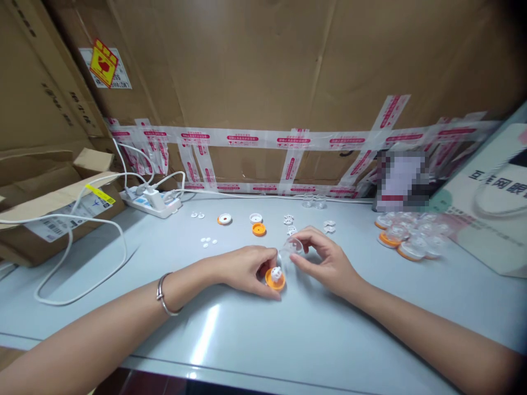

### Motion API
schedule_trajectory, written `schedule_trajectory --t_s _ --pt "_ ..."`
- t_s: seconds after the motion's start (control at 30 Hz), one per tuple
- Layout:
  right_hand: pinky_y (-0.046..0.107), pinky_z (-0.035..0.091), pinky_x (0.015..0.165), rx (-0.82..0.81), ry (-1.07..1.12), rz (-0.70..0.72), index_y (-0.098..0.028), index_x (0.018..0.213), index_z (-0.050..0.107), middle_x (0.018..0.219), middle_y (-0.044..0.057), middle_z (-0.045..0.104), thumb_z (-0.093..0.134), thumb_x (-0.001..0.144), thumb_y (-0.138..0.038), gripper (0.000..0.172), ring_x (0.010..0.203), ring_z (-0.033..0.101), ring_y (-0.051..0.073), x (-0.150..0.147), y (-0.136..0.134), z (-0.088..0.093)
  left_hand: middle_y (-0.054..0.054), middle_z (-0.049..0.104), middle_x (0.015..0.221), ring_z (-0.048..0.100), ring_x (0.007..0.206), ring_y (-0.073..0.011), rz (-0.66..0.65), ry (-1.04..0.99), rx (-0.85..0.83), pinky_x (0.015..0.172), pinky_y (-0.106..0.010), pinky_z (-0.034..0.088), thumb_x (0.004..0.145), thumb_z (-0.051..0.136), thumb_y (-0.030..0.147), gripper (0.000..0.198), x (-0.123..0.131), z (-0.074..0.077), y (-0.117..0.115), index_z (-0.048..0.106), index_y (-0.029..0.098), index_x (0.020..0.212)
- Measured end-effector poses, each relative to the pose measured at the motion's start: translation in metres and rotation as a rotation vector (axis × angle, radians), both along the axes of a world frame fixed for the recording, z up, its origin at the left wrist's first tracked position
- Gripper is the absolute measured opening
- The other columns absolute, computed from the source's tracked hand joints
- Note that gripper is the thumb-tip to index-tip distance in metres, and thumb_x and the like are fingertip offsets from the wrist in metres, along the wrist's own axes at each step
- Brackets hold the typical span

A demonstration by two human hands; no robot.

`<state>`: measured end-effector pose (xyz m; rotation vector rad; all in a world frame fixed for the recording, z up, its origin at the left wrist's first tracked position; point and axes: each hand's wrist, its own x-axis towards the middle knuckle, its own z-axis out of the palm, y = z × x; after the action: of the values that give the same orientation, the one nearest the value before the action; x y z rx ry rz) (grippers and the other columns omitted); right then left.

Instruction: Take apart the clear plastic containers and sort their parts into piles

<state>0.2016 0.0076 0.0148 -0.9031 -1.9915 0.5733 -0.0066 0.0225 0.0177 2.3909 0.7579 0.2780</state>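
Note:
My left hand [251,269] has its fingers closed around an orange round base [275,282], low over the grey table. A small white slotted piece [276,273] stands up from the middle of that base. Just to the right, my right hand [323,258] pinches a clear plastic dome [292,248] between thumb and fingers. The dome is tilted and apart from the base. Beyond my hands lie an orange disc [259,229], a white ring [256,218] and a white-and-orange disc [224,219]. White slotted parts [288,219] sit behind the dome.
Several small white discs [208,240] lie on the left. Finished-looking clear domes on orange and white bases [411,236] are grouped at right. Two clear domes [314,201] stand at the back. A power strip [152,200], looping white cable [69,302] and cardboard box [53,203] occupy the left.

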Motion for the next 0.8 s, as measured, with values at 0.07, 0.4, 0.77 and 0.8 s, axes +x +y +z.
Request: schedule_trajectory --t_s 0.07,0.4,0.77,0.8 --pt "0.03 0.045 0.07 -0.001 0.07 -0.082 -0.02 0.092 0.056 0.086 0.004 0.055 0.06 0.075 -0.03 0.019 0.075 0.052 0.015 0.006 0.011 -0.001 0.003 0.049 0.07 0.042 0.06 -0.0091 -0.006 -0.001 0.0 0.054 -0.02 0.033 0.063 0.067 0.047 0.04 -0.001 0.0 0.0 0.042 0.018 0.077" --pt "0.032 0.047 0.064 0.038 0.132 -0.7 -0.016 0.099 0.061 0.084 0.008 0.064 0.062 0.069 -0.042 0.04 0.069 0.059 0.019 0.093 0.085 0.008 0.003 0.05 0.073 0.042 0.062 -0.009 -0.006 0.006 -0.01 0.055 -0.019 0.032 0.064 0.067 0.045 0.04 -0.001 0.002 -0.001 0.04 0.019 0.076" --pt "0.029 0.043 0.062 -0.032 -0.37 -0.819 -0.012 0.104 0.061 0.069 0.005 0.063 0.058 0.072 -0.03 0.037 0.063 0.058 0.019 0.109 0.116 -0.022 0.002 0.05 0.074 0.042 0.063 -0.0093 -0.009 0.002 -0.009 0.055 -0.019 0.032 0.065 0.066 0.046 0.04 -0.003 0.001 -0.001 0.04 0.019 0.077" --pt "0.029 0.044 0.062 -0.034 -0.365 -0.823 -0.012 0.106 0.059 0.069 0.004 0.063 0.058 0.071 -0.03 0.039 0.064 0.058 0.019 0.109 0.117 -0.024 0.002 0.05 0.074 0.042 0.063 -0.0094 -0.009 0.005 -0.011 0.056 -0.02 0.032 0.065 0.066 0.046 0.039 -0.003 0.001 -0.001 0.04 0.019 0.077"
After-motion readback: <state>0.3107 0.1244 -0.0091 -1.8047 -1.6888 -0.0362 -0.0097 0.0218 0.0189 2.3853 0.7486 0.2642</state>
